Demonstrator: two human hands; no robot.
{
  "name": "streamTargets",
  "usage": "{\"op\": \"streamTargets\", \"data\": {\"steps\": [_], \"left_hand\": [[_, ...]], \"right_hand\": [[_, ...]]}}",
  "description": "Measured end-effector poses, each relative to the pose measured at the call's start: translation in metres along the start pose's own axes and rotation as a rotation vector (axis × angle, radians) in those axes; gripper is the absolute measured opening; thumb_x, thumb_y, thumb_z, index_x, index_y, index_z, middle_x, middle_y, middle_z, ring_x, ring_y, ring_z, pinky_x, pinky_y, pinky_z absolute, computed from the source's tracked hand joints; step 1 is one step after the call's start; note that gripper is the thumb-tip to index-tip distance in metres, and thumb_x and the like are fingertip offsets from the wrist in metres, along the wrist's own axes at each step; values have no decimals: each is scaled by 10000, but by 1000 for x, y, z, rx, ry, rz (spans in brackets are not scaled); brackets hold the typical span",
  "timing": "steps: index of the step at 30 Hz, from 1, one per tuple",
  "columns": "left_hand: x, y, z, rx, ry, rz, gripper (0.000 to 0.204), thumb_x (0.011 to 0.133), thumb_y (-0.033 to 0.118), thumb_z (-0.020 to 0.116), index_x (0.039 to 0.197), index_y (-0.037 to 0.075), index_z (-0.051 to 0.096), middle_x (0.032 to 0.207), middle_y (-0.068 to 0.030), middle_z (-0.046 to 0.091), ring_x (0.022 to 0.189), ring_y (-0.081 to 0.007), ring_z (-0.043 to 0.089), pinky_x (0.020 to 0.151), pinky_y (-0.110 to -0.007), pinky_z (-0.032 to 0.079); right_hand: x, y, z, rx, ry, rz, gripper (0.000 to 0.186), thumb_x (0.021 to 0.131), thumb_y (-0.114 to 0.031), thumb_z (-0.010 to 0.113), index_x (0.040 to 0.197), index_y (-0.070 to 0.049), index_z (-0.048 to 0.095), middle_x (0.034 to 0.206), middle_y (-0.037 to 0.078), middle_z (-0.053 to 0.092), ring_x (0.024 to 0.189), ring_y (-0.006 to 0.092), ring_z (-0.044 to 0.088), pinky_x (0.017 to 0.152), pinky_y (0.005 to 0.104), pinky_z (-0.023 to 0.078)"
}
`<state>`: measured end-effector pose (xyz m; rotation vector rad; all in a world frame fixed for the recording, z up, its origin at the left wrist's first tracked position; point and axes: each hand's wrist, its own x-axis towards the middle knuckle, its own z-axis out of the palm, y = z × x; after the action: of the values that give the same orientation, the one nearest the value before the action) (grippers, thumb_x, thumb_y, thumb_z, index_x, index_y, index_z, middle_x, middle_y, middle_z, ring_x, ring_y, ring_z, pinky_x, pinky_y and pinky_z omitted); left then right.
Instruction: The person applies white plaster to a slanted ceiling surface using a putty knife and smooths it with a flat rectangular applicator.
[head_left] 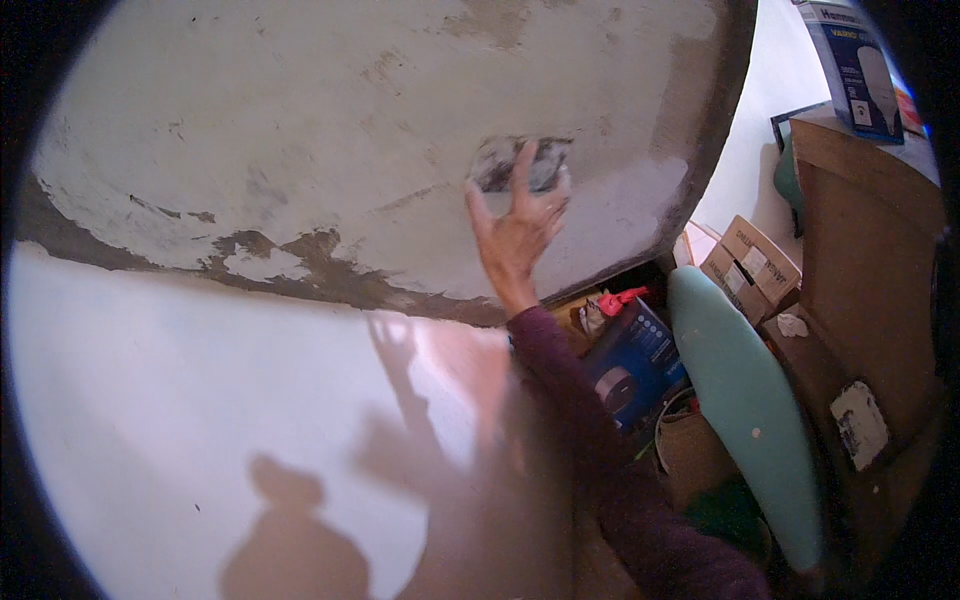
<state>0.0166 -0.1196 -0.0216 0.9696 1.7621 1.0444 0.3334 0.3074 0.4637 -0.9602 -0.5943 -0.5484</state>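
My right hand (520, 230) reaches up from the lower right in a dark maroon sleeve. Its fingers are spread and bent around a small flat rectangular block (545, 168), grey and smeared with dark patches. The block lies flat against a plastered surface (330, 130), with thumb and fingers at its edges; its exact kind is blurred. Pale filler coats most of this surface, and rough brown-grey patches show along its lower edge and right rim. My left hand does not show.
Below the plaster is a smooth white wall (150, 400) bearing shadows. At right stand a long teal board (745, 410), a blue box (637, 365), a cardboard carton (750, 268) and brown furniture (870, 260). On top of the furniture is a dark blue box (858, 80). A plaster-smeared plate (860, 425) lies lower down.
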Motion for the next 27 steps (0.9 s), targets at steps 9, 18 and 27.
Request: {"op": "streamTargets", "data": {"steps": [9,18,27], "left_hand": [[38,-125,-6,426,49,424,484,955,299,598,1339,18,511,1138,-118,593,976,-231,554,840,-362,471],[-3,-144,-13,372,-143,302,554,958,339,554,1404,27,452,1373,-194,517,1274,-343,481,1053,-437,383],[-69,-149,-35,244,-283,424,537,966,335,533,1391,17,453,1333,-190,525,1245,-299,495,1033,-415,389]], "right_hand": [[-128,50,-59,70,-642,217,814,755,-424,744,1433,-83,451,1400,317,367,1285,435,381,1060,458,342],[-228,113,-362,1502,-1011,1847,764,899,-667,459,1439,-131,396,1432,191,459,1264,469,466,879,570,447],[-259,31,-584,826,-977,1752,508,995,-349,497,1435,-124,378,1406,168,488,1242,435,503,976,691,402]]}}
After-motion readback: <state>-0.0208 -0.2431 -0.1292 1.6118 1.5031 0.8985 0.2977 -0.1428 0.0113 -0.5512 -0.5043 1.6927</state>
